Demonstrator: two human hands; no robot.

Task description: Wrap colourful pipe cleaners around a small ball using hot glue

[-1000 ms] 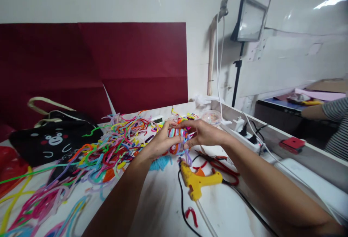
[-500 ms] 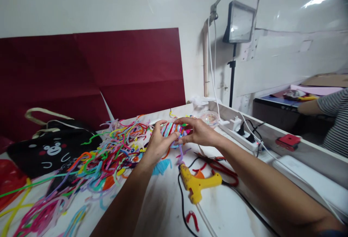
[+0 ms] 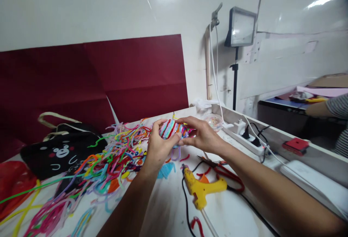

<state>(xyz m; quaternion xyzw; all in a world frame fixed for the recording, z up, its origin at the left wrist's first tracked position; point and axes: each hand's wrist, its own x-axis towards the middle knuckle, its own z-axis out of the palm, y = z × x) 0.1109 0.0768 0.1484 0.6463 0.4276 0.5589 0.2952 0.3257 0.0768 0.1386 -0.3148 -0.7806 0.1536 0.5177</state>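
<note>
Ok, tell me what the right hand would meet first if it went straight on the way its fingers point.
The striped piece; the right hand seems to be touching it. Beyond it, probably the left hand, though depth is hard to judge here.

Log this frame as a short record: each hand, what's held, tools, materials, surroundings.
Left hand: grips a multicoloured, diagonally striped, rounded object
Right hand: fingers and thumb on the object's right end
Nearby tool: yellow plastic glue gun, lying unheld on the white tabletop
Materials: tangled heap of multicoloured fuzzy stems, mostly left of the hands
Backdrop: dark red sheet against a white wall
Right edge: another person's striped sleeve
</note>
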